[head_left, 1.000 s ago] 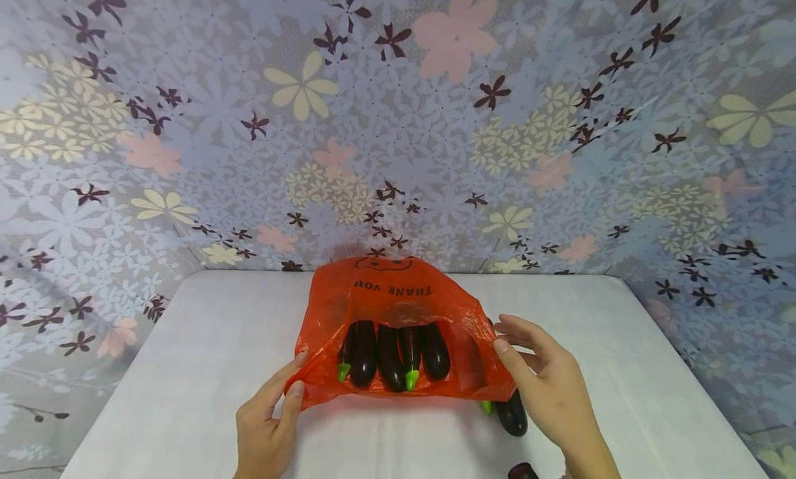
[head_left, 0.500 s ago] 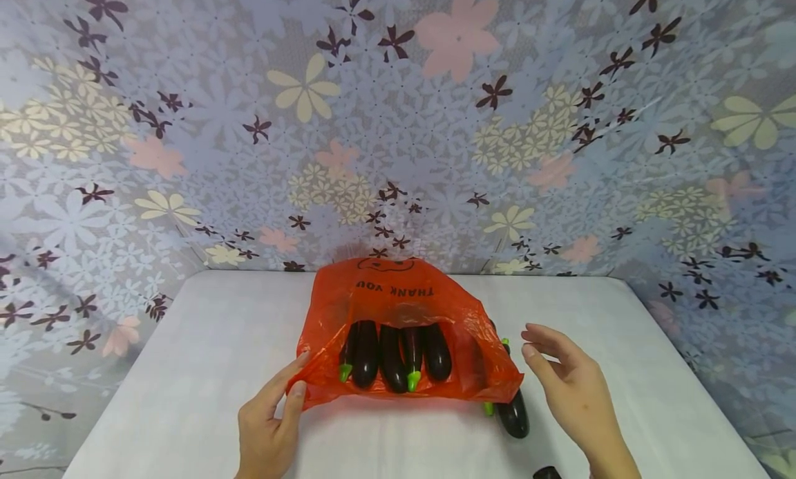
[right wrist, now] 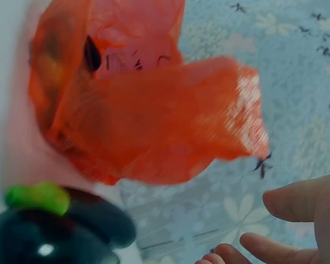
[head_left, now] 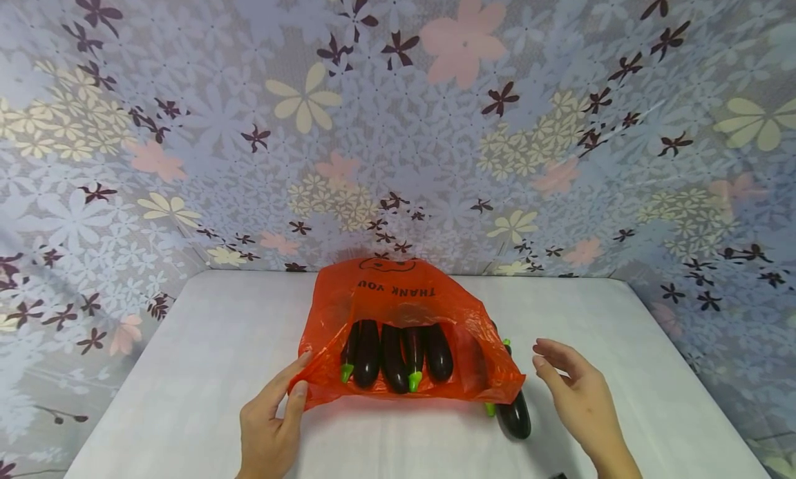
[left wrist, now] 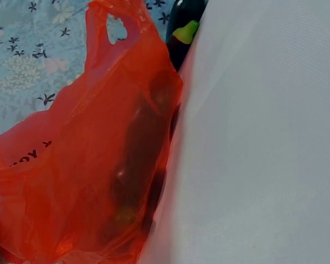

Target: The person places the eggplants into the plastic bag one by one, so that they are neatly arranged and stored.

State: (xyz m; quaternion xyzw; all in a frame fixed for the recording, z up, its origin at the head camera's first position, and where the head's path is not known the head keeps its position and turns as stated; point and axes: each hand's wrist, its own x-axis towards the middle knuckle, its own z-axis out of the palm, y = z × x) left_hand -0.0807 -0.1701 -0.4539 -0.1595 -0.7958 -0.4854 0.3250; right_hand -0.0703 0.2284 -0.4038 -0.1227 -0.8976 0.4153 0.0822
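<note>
A red plastic bag [head_left: 388, 306] printed THANK YOU lies with its mouth toward me, several dark eggplants [head_left: 367, 358] side by side inside. My left hand [head_left: 270, 417] pinches the left edge of that mouth between thumb and fingers. To the right of the bag, my right hand [head_left: 578, 399] hovers with relaxed fingers and holds nothing. Between it and the bag lie more eggplants [head_left: 515, 417], partly hidden by the bag's edge. The right wrist view shows a glossy eggplant [right wrist: 44, 239] beside the bag and the fingers and thumb spread apart.
A white table [head_left: 205, 368] carries everything, with flower-patterned wall covering [head_left: 398, 133] behind and at both sides. At the bottom edge a small dark tip [head_left: 558, 476] shows near the right wrist. Another green-capped eggplant [left wrist: 181, 47] sits past the bag in the left wrist view.
My right hand has let go of the bag's right edge and moved right, toward me, uncovering eggplants there. The left hand keeps its hold. The dark object at the bottom has mostly left view.
</note>
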